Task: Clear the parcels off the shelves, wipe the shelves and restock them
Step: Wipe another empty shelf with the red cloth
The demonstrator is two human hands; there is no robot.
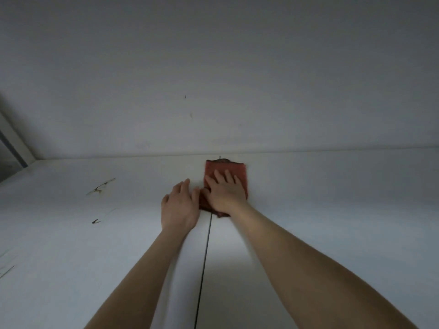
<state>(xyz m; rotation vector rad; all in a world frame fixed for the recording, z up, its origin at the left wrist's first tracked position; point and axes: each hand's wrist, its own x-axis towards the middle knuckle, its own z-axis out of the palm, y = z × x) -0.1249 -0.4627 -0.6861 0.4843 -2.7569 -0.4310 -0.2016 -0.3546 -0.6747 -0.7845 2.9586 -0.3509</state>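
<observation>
A folded red cloth [234,168] lies on the white shelf [320,210], close to the back wall. My right hand [225,193] presses flat on the cloth with fingers spread and straight. My left hand [180,205] rests flat on the shelf just left of the cloth, its fingers straight and touching the cloth's left edge. No parcels are in view.
The white back wall [213,91] rises right behind the cloth. A dark seam [205,257] runs front to back between two shelf boards. Dark scuff marks [101,186] sit on the left of the shelf. The shelf's left end [19,148] meets a side frame.
</observation>
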